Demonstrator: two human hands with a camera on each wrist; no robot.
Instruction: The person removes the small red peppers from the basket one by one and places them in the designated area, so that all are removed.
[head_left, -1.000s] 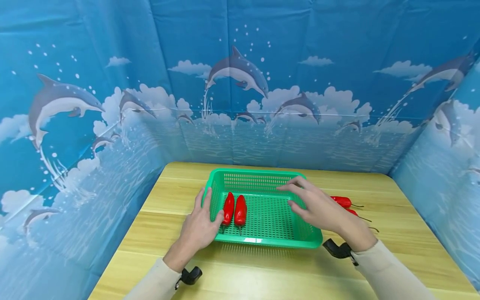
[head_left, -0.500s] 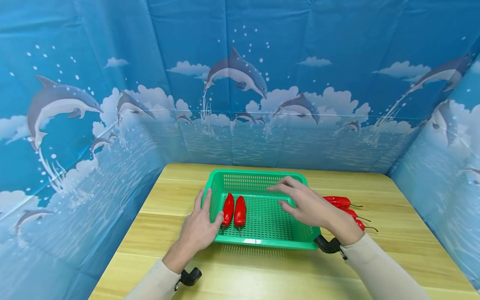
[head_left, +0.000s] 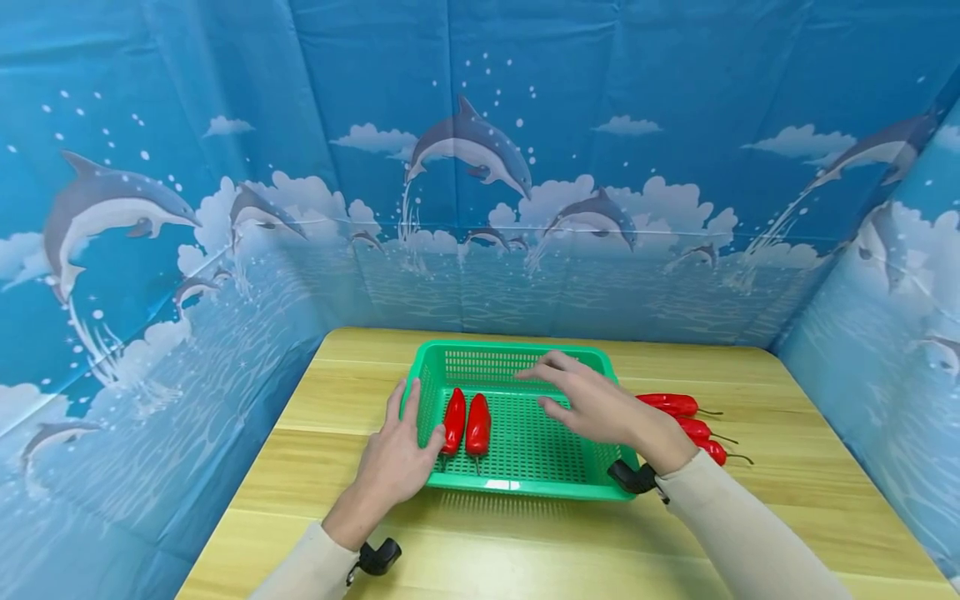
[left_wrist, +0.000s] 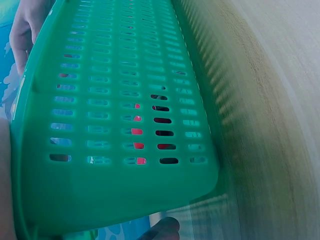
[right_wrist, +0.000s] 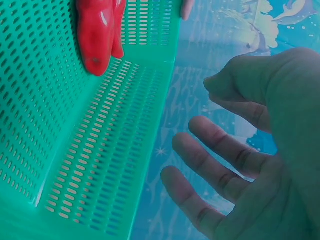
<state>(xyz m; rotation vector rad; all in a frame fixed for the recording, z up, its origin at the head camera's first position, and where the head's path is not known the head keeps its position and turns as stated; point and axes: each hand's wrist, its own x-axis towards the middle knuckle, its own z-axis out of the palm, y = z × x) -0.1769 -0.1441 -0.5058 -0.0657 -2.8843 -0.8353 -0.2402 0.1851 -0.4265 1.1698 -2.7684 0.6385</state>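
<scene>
In the head view, a green plastic basket (head_left: 517,487) with slotted walls stands on the table. Two red chili peppers, one a pepper (head_left: 454,421) and the other a pepper (head_left: 477,425), lie side by side at its left end, stems toward me. My left hand (head_left: 396,454) holds the basket's near left corner, thumb over the rim and fingers along the outer left side. Above the basket's right half hovers my right hand (head_left: 588,406), fingers loosely bent and parted, holding nothing. The right wrist view shows this hand (right_wrist: 235,160) apart from the rim.
Right of the basket, three more red peppers (head_left: 693,427) lie on the wooden table (head_left: 810,492), partly behind my right forearm. A blue dolphin-print curtain (head_left: 420,283) rises around the table's back and sides.
My right hand has moved left, farther over the basket, uncovering more of the three peppers on the table. The left hand and the basket have hardly moved.
</scene>
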